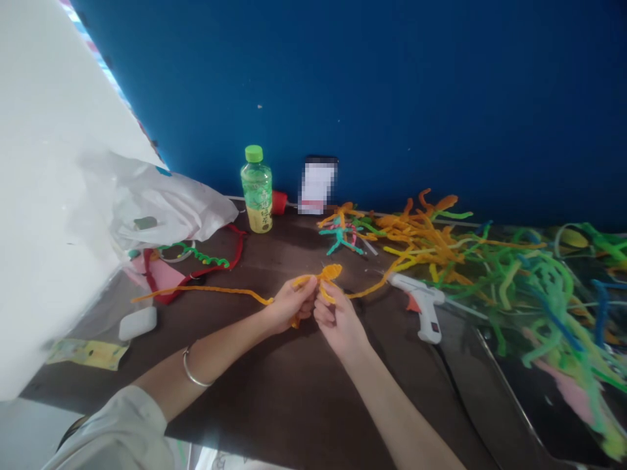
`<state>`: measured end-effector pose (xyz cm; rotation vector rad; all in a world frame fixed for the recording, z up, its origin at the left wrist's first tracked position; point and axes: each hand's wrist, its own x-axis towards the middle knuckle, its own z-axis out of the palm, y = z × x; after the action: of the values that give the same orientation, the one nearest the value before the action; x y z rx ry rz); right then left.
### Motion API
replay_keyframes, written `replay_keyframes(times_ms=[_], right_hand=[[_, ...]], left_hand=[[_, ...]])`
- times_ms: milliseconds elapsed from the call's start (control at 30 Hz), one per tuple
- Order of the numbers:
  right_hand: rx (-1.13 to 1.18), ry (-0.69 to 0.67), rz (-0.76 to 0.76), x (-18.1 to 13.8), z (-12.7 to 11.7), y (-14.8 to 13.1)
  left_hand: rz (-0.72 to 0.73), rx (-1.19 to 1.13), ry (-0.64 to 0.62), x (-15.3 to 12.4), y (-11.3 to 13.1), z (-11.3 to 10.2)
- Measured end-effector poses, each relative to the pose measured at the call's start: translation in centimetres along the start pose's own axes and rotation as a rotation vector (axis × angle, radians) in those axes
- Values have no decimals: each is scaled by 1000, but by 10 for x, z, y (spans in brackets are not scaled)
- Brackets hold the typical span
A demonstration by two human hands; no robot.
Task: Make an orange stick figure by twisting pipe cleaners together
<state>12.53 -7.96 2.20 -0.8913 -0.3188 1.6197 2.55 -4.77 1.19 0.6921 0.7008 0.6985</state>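
Over the middle of the dark table, my left hand point(294, 302) and my right hand point(337, 318) are close together, both pinching an orange pipe-cleaner figure point(332, 270). A small rounded orange coil stands up above the fingertips. One long orange strand point(215, 289) runs out leftward from under my left hand; another strand point(372, 289) reaches right from my right hand toward a white glue gun point(422, 301). A short orange end pokes out below my left fingers. The fingers hide most of the middle of the figure.
A heap of orange and green pipe cleaners point(533, 274) covers the right side. At the back stand a green-capped bottle point(257, 196) and a phone point(317, 188). On the left lie a plastic bag point(186, 202), a red strip point(238, 251) and a white case point(138, 323). The glue gun's cord point(458, 391) trails forward.
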Motion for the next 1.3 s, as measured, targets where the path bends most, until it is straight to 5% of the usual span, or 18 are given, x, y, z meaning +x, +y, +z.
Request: replay_keyframes(times_ms=[1300], right_hand=[[-11,-58,12,-2,-3,1]], left_hand=[[5,-1,-43,-2,2,-1]])
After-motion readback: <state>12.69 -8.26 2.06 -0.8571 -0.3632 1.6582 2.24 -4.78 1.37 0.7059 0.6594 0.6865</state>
